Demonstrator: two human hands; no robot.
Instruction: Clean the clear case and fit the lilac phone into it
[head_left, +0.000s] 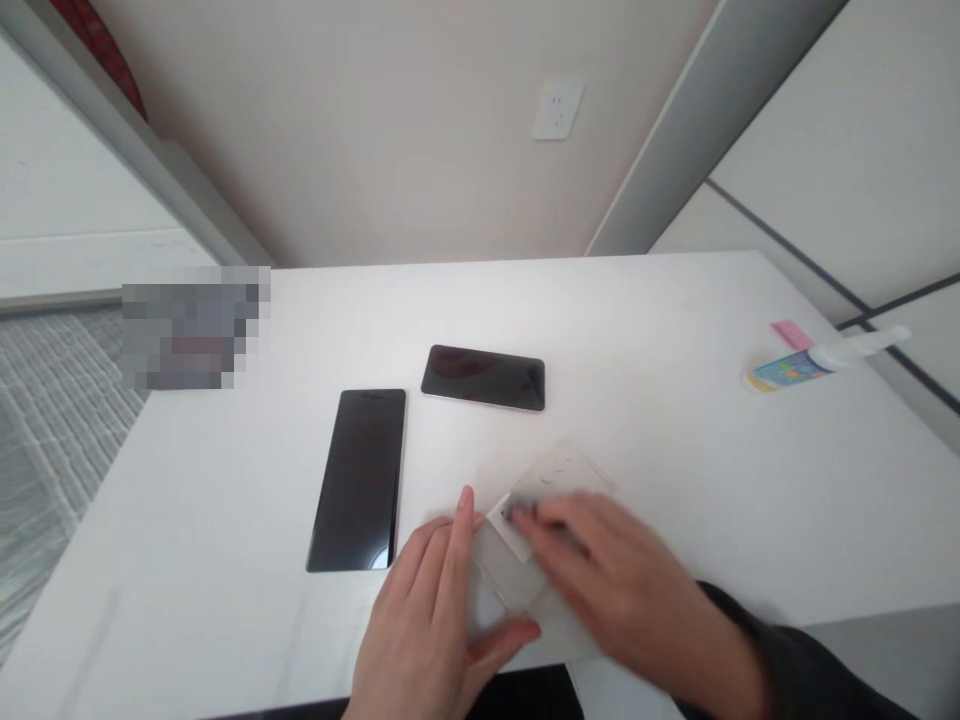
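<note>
In front of me lies a clear, flat plastic piece [495, 575], perhaps a phone case or thin package, set at a slant. A small white rectangle [510, 533] with dark marks is on it. My left hand [431, 615] rests along its left side, fingers stretched out and thumb spread away. Over its right part, my right hand [611, 570] is closed, blurred by motion. Its fingertips pinch at the white rectangle, beside a small dark spot I cannot make out. To the left is a large black-screened phone [360, 480]; another black phone [484, 378] lies beyond the clear piece.
On the right of the white table [660, 400], a white bottle with a colourful label [791, 370] lies on its side near a pink slip [792, 335]. A blurred-out patch [199, 330] covers the far left corner. A wall socket [559, 110] is behind.
</note>
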